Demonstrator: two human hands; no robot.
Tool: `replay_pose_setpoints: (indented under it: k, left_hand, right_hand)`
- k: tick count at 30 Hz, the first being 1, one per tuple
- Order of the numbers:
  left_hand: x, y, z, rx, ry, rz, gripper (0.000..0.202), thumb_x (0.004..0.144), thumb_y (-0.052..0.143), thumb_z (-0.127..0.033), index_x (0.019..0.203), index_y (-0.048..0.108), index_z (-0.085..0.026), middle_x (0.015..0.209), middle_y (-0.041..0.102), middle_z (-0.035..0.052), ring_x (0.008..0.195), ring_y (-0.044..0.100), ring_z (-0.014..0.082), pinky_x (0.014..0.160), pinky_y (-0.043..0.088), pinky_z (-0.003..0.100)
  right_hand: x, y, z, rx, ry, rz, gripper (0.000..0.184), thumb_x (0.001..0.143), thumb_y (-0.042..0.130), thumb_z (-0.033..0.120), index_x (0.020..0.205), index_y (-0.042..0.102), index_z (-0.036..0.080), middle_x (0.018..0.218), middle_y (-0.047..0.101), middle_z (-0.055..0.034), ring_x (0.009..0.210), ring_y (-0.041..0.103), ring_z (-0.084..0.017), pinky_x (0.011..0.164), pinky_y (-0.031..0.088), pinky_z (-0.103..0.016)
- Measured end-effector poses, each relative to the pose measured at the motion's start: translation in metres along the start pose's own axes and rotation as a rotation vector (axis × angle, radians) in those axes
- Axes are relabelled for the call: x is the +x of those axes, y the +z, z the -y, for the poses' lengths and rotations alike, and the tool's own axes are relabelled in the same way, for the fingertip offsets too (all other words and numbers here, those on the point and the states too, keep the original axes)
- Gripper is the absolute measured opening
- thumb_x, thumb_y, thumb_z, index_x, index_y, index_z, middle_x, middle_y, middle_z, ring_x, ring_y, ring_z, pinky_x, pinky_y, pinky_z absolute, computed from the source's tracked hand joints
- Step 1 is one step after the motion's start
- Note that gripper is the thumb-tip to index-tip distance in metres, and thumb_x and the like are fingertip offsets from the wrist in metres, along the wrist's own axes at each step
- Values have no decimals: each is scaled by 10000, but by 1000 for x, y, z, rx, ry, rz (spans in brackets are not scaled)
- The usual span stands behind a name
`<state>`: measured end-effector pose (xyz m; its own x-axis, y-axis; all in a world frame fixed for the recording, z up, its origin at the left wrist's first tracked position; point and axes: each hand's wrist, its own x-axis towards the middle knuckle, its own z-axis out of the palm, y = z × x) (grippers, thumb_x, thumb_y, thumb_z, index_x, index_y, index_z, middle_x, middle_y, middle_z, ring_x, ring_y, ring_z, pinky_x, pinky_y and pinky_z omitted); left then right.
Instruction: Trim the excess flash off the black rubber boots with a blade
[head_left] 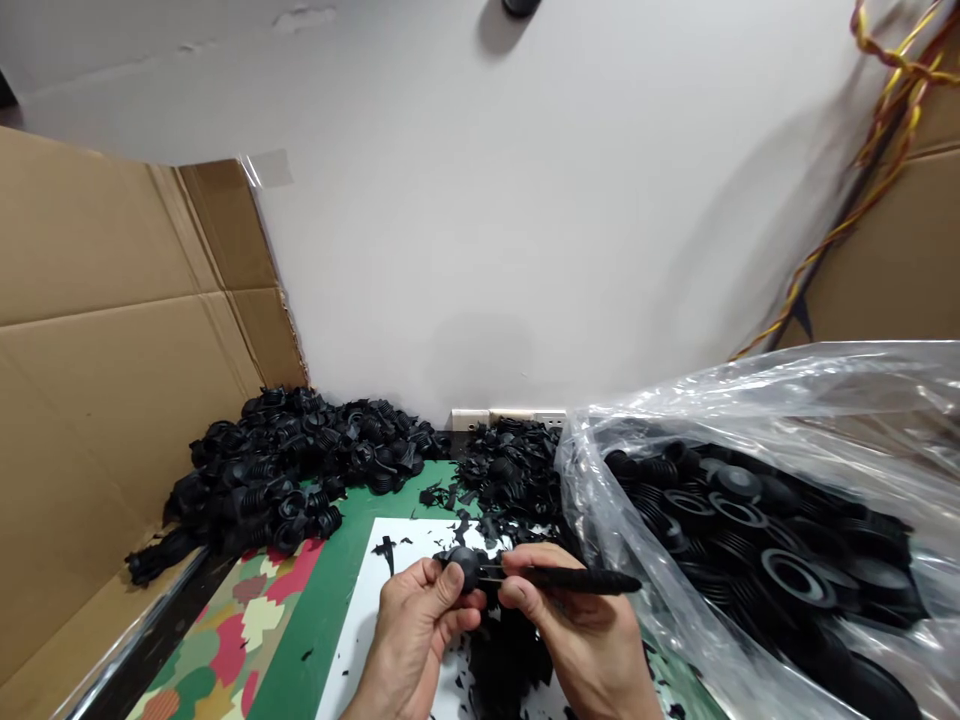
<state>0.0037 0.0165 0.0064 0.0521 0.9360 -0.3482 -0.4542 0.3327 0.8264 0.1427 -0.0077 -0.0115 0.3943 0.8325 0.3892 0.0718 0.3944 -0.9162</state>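
Observation:
My left hand [418, 622] pinches a small round black rubber part [466, 566] between thumb and fingers. In my right hand [576, 630] is a slim black-handled tool [581, 579], held like a pen, its handle end pointing right. The tool's thin metal tip meets the right side of the rubber part; its exact shape is too small to tell. Both hands are above a white sheet [367, 600] strewn with black scraps [510, 660]. The far side of the part is hidden by my fingers.
A large heap of black ribbed rubber parts [300, 460] lies at the back left, a smaller pile of black trimmings [514, 465] beside it. A clear plastic bag [600, 500] of black rubber parts [735, 530] stands right. Cardboard [112, 350] walls the left; twisted wires [825, 240] hang right.

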Motion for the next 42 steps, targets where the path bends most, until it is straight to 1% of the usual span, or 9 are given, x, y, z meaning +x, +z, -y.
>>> replay_pose_setpoints:
  k: [6, 12, 18, 22, 25, 27, 34, 38, 42]
  left_hand:
    - [-3, 4, -1, 38, 8, -15, 379, 425, 903, -312, 512, 583, -129, 536, 665, 33, 530, 648, 134, 461, 518, 172]
    - [-6, 5, 3, 48, 41, -15, 393, 448, 892, -342, 522, 560, -144, 507, 670, 35, 527, 648, 139, 490, 504, 182]
    - [-4, 4, 2, 21, 74, -62, 353, 498, 880, -265, 506, 552, -136, 487, 663, 42, 482, 636, 133, 463, 501, 177]
    - [-1, 2, -8, -29, 158, -170, 211, 662, 767, -102, 558, 584, -115, 502, 620, 6, 473, 629, 119, 424, 508, 169]
    - [-1, 2, -13, -43, 111, -121, 176, 778, 638, -64, 607, 608, -93, 525, 613, 21, 467, 623, 120, 394, 504, 176]
    - [-1, 3, -13, -56, 70, -99, 193, 814, 590, -61, 623, 607, -89, 520, 612, 28, 447, 611, 113, 384, 500, 173]
    - [1, 0, -6, -102, 18, -23, 168, 807, 625, -128, 645, 583, -112, 524, 606, 13, 423, 595, 107, 356, 485, 169]
    - [3, -1, -3, -109, -5, -2, 132, 778, 673, -161, 683, 599, -107, 540, 604, 7, 413, 573, 94, 343, 469, 160]
    - [2, 1, -2, -108, -25, 0, 152, 733, 724, -184, 684, 613, -92, 536, 596, 9, 410, 549, 83, 354, 458, 158]
  right_hand:
    - [1, -1, -2, 55, -30, 47, 137, 725, 715, 336, 756, 710, 203, 732, 678, -52, 547, 610, -160, 526, 535, -265]
    - [0, 1, -2, 13, -199, 119, 51, 798, 640, 240, 779, 679, 213, 695, 646, -29, 563, 601, -152, 516, 498, -248]
    - [3, -3, -1, -173, -342, 212, 124, 844, 542, 186, 760, 632, 198, 671, 622, -20, 503, 576, -124, 475, 470, -218]
    - [12, -12, -7, -294, -170, 139, 169, 819, 571, 285, 683, 625, 200, 498, 583, 8, 405, 556, -149, 410, 446, -242]
    - [16, -14, -6, -214, 42, 95, 196, 787, 603, 376, 729, 646, 193, 486, 604, 1, 403, 576, -177, 398, 460, -263]
    - [15, -12, -2, -113, 88, 57, 219, 749, 637, 404, 750, 659, 186, 551, 644, -16, 426, 592, -181, 421, 485, -276]
    - [5, -4, 8, 149, 114, 2, 212, 732, 673, 407, 729, 656, 195, 655, 620, -3, 494, 572, -137, 475, 487, -248]
    - [2, -3, 3, 129, 60, 125, 182, 742, 681, 369, 772, 678, 189, 715, 639, -32, 514, 581, -150, 472, 497, -262]
    - [1, -4, -1, 31, -40, 125, 126, 753, 674, 318, 797, 694, 202, 811, 668, -62, 677, 621, -197, 583, 517, -289]
